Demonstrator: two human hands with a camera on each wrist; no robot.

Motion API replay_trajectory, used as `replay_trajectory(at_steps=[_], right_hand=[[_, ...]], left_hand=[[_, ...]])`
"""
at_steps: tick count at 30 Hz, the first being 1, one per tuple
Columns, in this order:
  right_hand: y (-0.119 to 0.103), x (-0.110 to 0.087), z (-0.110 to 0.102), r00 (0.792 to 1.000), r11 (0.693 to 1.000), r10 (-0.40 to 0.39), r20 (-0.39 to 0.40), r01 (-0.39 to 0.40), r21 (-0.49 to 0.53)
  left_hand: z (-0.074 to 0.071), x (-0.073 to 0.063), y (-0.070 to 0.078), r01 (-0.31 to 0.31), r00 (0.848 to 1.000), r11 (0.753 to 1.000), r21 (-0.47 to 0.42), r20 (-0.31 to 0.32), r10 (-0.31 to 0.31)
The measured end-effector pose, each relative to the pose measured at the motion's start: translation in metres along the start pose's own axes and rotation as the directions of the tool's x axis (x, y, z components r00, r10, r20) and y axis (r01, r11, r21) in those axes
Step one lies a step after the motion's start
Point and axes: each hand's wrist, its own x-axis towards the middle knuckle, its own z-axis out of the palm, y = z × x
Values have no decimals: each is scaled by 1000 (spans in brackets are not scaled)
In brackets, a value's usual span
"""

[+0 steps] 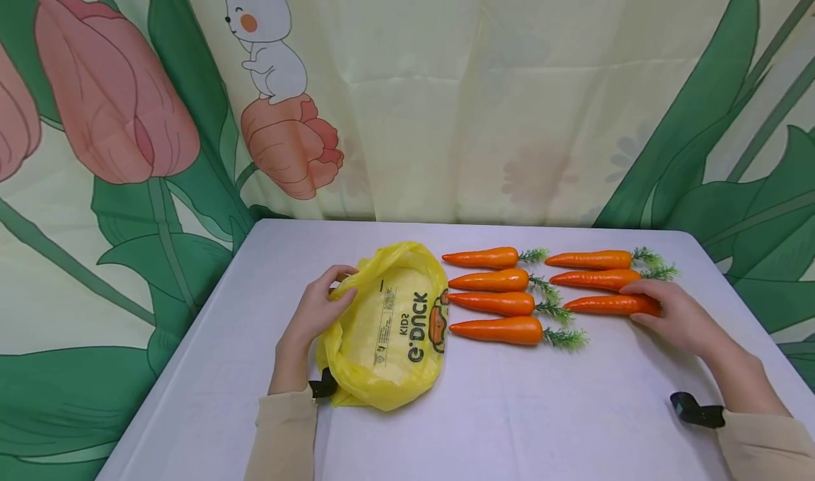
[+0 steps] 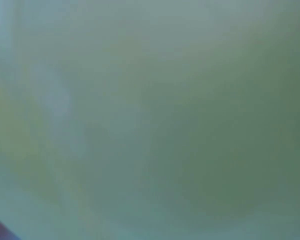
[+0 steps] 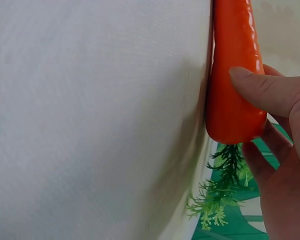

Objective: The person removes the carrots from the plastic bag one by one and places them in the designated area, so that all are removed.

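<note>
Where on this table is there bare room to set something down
Bare patches on the table: the near strip between the forearms below the carrots, and the far strip behind the yellow bag. It is crowded mid-table, where the left hand grips the bag and the right hand holds a carrot.

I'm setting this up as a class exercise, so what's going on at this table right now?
A person sits at a white table. Their left hand pinches the rim of an open yellow bag. Their right hand grips the thick end of one carrot, which still lies on the table. Six other carrots lie in rows beside the bag.
</note>
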Motion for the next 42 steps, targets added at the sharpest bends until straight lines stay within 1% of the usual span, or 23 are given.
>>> replay_trajectory(at_steps=[6,10,16,18,22,26,32,42], right_hand=[[-1,-5,-4,1000,1000,16,-17,-16,2],[1,-11,-7,999,999,39,-19,-39,3],[6,-17,-7,996,996,92,3,-92,4],[6,-16,-7,996,996,90,0,-90,2],[5,-13,-6,997,997,71,-18,-71,-7],[5,-11,-5,997,997,72,-23,-72,-12],[3,-8,-6,997,997,75,-17,-76,-19],[2,-8,-6,998,998,65,-13,-65,-15]], left_hand=[[0,-1,-1,15,1000,1000,2,-2,-15],[-1,0,-1,6,1000,1000,0,5,-6],[0,2,-1,-11,1000,1000,-10,7,11],[0,2,-1,-18,1000,1000,-5,4,18],[0,1,-1,-5,1000,1000,-5,6,5],[1,1,-1,11,1000,1000,-16,10,-10],[1,0,-1,0,1000,1000,-17,6,0],[1,1,-1,0,1000,1000,-14,6,0]])
